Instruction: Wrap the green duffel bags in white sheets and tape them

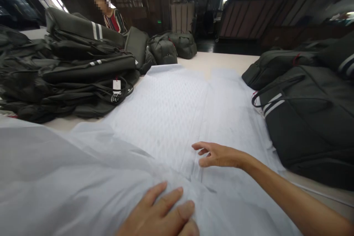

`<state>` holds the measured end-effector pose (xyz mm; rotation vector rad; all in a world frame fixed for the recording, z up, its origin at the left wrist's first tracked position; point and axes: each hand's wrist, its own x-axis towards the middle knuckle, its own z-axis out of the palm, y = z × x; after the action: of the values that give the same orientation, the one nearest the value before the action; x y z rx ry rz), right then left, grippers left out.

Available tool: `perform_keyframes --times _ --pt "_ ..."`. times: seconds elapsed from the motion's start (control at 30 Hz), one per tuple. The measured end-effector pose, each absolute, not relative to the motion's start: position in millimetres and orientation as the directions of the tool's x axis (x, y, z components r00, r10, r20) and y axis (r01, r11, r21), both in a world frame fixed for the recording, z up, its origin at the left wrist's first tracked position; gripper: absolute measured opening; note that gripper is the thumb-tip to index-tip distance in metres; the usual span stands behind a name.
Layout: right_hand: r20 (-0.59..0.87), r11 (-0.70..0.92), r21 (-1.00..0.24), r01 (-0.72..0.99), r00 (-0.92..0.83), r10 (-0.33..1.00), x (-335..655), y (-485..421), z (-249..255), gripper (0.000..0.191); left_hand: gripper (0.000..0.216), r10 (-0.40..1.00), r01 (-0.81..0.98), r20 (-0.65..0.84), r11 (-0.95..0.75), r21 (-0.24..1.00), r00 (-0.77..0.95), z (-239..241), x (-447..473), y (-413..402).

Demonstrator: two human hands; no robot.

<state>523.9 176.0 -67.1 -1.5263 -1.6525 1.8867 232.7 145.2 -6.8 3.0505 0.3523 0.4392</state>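
A large sheet of thin white wrapping paper (177, 110) lies spread over the table in front of me, crumpled and lifted at the near left. My left hand (160, 214) rests flat on the paper at the bottom, fingers stretched out and holding nothing. My right hand (217, 155) reaches across the paper near the middle, fingers loosely apart, hovering at or touching the sheet. A dark green bag with white stripes (306, 118) lies just to the right of that hand.
A tall stack of flat dark green bags (72, 66) sits at the left with a white tag. More bags (171, 48) stand at the far end of the cream table (221, 61). Another person (112, 14) sits behind the stack.
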Motion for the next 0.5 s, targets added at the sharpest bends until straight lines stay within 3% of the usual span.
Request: perform_keyframes --times 0.1,0.17,0.23,0.3,0.37,0.5 --pt "-0.402 -0.315 -0.915 0.251 -0.586 0.704 514.9 149.3 -67.0 0.091 0.012 0.287 0.267 0.291 -0.958 0.108 0.913 -2.7 244.1 138.9" --pt "-0.495 -0.315 -0.867 0.386 -0.595 0.633 507.9 134.1 -67.3 0.090 0.008 0.288 0.267 0.206 -0.956 0.122 0.935 4.6 251.1 138.3" --pt "-0.612 -0.306 -0.745 0.592 -0.426 0.666 511.2 128.9 -64.7 0.095 0.010 0.281 0.265 0.085 -0.951 0.160 0.956 13.1 255.6 141.3" --pt "-0.550 -0.283 -0.668 0.689 -0.200 0.811 523.1 131.9 -53.2 0.100 0.014 0.272 0.263 0.015 -0.944 0.200 0.962 16.7 258.0 145.5" --pt "-0.413 -0.258 -0.692 0.674 -0.077 0.908 533.1 133.2 -32.5 0.095 0.020 0.273 0.268 -0.011 -0.935 0.230 0.962 11.5 261.1 149.2" --pt "-0.284 -0.194 -0.786 0.587 -0.063 0.957 512.3 110.8 4.2 0.074 0.027 0.279 0.258 0.014 -0.905 0.337 0.960 -11.7 274.1 154.8"
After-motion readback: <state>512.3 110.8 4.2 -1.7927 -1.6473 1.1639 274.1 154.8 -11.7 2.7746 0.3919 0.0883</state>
